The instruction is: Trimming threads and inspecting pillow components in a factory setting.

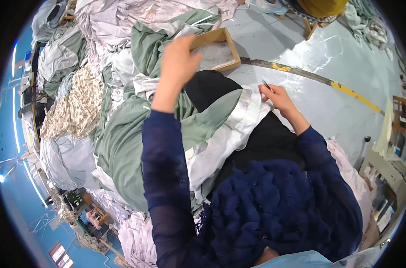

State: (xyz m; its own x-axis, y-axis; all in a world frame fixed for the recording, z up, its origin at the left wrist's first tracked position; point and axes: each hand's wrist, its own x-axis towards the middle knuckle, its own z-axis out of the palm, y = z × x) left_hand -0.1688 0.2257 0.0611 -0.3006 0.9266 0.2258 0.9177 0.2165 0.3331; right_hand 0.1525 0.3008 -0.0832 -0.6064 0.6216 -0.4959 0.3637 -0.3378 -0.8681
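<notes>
My left hand (178, 60) is raised over the green and white cloth, near the wooden box (231, 44). Its thumb stands apart from the fingers, which are slightly blurred, and I see nothing held between them. White cloth shows just beyond the fingertips. My right hand (278, 96) is closed around a slim dark pointed tool (266, 84), its tip sticking out past the fingers; most of it is hidden. Across my lap lies a sage-green cloth (127, 143) with a white band (245, 114), close to my right fingers. Black fabric (212, 89) shows at my knee.
Heaps of pale pink cloth (109, 22) and a floral cloth (75, 105) fill the left and far side. A round stool with a yellow top (321, 6) stands at the far right. On the grey floor (346, 62) runs a yellow-marked strip (355, 94).
</notes>
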